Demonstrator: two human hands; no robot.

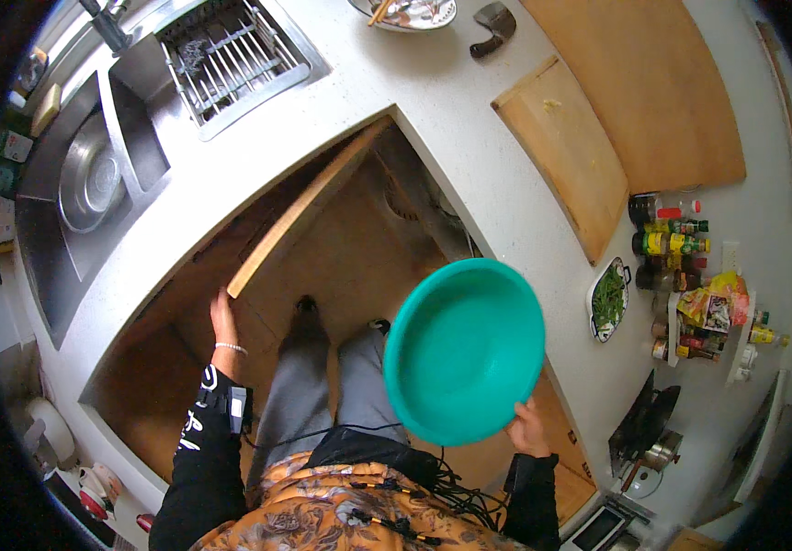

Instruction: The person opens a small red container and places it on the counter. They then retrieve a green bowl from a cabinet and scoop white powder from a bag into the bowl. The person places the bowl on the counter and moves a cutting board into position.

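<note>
My right hand [530,430] grips the rim of a green plastic basin [461,351], which is tilted so that its inside faces up towards me. Nothing shows in the basin. My left hand [222,318], with a bead bracelet at the wrist, is at the free end of a wooden cabinet door [310,203]. The door stands swung out from below the counter near its inner corner. My left fingers are partly hidden at the door's edge.
White countertop [430,138] wraps around me. At left are a steel sink [144,110], a metal bowl [93,175] and a drying rack [230,69]. A cleaver [496,27], cutting board [565,151], dish of green vegetables [608,299] and sauce bottles [671,242] are also there.
</note>
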